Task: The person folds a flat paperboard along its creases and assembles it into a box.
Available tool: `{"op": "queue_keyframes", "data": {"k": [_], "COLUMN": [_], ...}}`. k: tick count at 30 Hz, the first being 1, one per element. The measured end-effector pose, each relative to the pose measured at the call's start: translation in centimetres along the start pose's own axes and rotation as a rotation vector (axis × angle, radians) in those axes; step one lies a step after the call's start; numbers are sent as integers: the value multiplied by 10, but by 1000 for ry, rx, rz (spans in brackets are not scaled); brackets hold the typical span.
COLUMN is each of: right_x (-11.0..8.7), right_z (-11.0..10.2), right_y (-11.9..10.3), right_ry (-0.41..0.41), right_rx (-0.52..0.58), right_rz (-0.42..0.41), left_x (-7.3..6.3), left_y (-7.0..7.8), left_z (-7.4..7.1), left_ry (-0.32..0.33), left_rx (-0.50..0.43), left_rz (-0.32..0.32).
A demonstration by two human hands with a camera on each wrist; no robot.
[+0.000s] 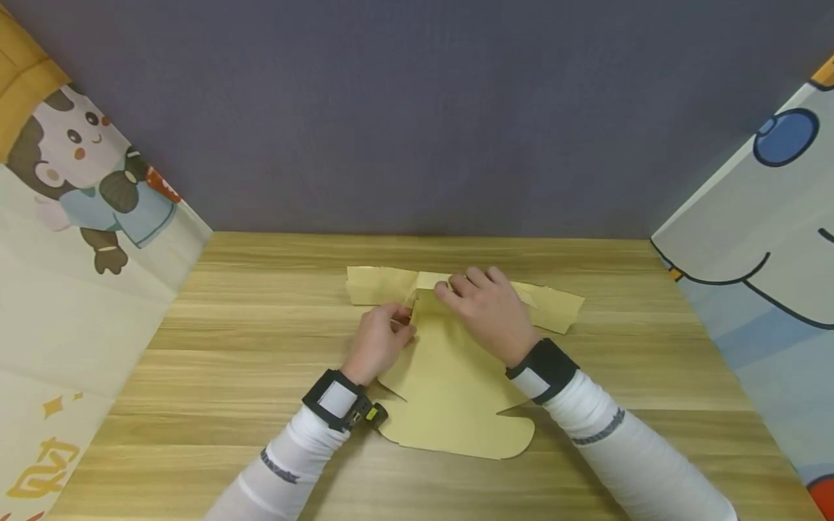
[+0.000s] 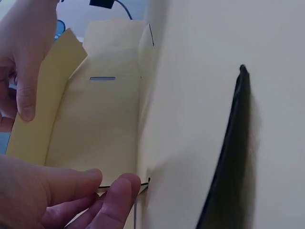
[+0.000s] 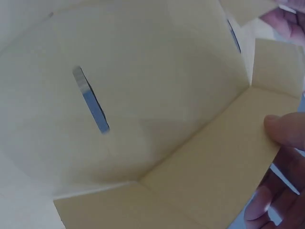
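Note:
A yellowish-brown die-cut cardboard sheet (image 1: 456, 405) lies in front of me, partly folded, with a rounded near end and narrow slots. My left hand (image 1: 381, 341) is at its left edge; in the left wrist view its thumb and finger pinch a small flap beside a fold. My right hand (image 1: 491, 311) grips the raised panel along the far side, thumb on the inner face, fingers behind it. That panel (image 3: 214, 157) stands up from the sheet in the right wrist view, with a folded end flap (image 3: 278, 67). A slot (image 3: 91, 100) cuts through the sheet.
Strips of the cardboard reach out to the left (image 1: 378, 284) and right (image 1: 554, 307) at the far side. The wood-grain table (image 1: 247, 362) lies under everything. A dark grey panel (image 1: 417, 116) closes the back, and cartoon-printed panels stand at both sides.

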State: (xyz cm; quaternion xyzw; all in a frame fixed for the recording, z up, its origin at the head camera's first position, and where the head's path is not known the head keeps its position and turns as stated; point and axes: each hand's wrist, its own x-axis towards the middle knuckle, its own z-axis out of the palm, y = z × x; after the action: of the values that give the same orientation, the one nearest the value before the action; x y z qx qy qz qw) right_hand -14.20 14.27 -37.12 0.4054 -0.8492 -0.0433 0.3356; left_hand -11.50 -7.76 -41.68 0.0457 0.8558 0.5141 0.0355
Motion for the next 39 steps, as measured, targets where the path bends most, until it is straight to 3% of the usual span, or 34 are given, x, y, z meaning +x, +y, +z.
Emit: {"op": "queue_keyframes", "data": {"k": [10, 17, 21, 24, 27, 29, 31, 34, 39], "right_x": [-16, -20, -21, -20, -18, -18, -18, -19, -19], "right_z": [3, 3, 3, 3, 2, 2, 2, 3, 4], "right_y": [-17, -22, -23, -24, -24, -24, -24, -23, -22], "right_ry": [-31, -23, -14, -7, -2, -1, 3, 8, 4], "right_rx": [-73, -64, -56, -46, -41, -39, -31, -20, -20], "right_rz": [-36, -41, -30, -23, -25, -27, -26, -23, -22], "left_x": [4, 2, 3, 4, 8, 12, 17, 24, 27], "left_y": [-10, -13, -16, -22, -28, -30, -32, -33, -32], "left_z": [0, -7, -13, -20, -29, -36, -43, -53, -58], "left_ry": [2, -68, -81, -4, 167, 284, 354, 346, 298], "left_rx": [30, -102, -100, -29, 48, 51, 17, -34, -9], "left_rz": [24, -40, -57, -42, -24, -23, -13, 19, 79]}}
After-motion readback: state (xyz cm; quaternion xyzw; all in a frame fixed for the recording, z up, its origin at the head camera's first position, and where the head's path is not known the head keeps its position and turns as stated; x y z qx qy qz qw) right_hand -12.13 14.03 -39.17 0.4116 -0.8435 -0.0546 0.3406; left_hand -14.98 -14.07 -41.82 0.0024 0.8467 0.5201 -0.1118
